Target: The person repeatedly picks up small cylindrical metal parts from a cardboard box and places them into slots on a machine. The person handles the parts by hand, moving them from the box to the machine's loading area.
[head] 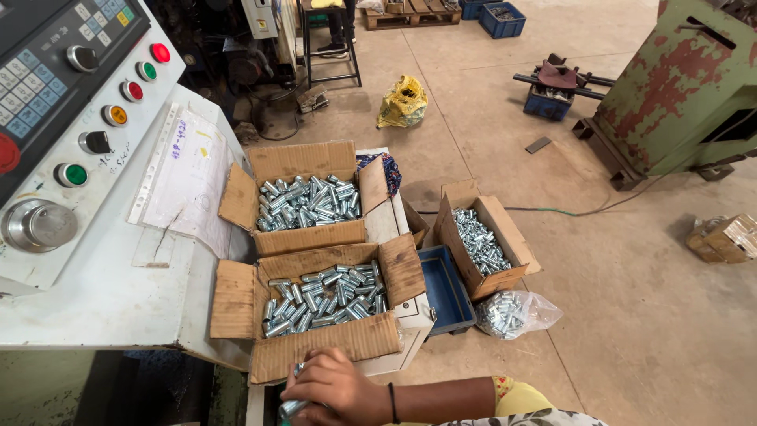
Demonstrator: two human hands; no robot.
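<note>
My right hand [337, 388] reaches in from the lower right, a black band on its wrist. Its fingers are closed around a few shiny metal cylinders [292, 407] at the bottom edge of the view. Just beyond the hand is an open cardboard box [315, 351] full of the same silver cylinders [323, 298]. A second open box [303, 237] behind it is also full of cylinders [307, 201]. My left hand is not in view.
A machine control panel [63, 102] with coloured buttons and a paper sheet [189, 177] lies to the left. On the floor are a third box of cylinders [482, 244], a blue bin [444, 290], a clear bag of parts [516, 312], a yellow bag [403, 102] and a rusty green machine [678, 87].
</note>
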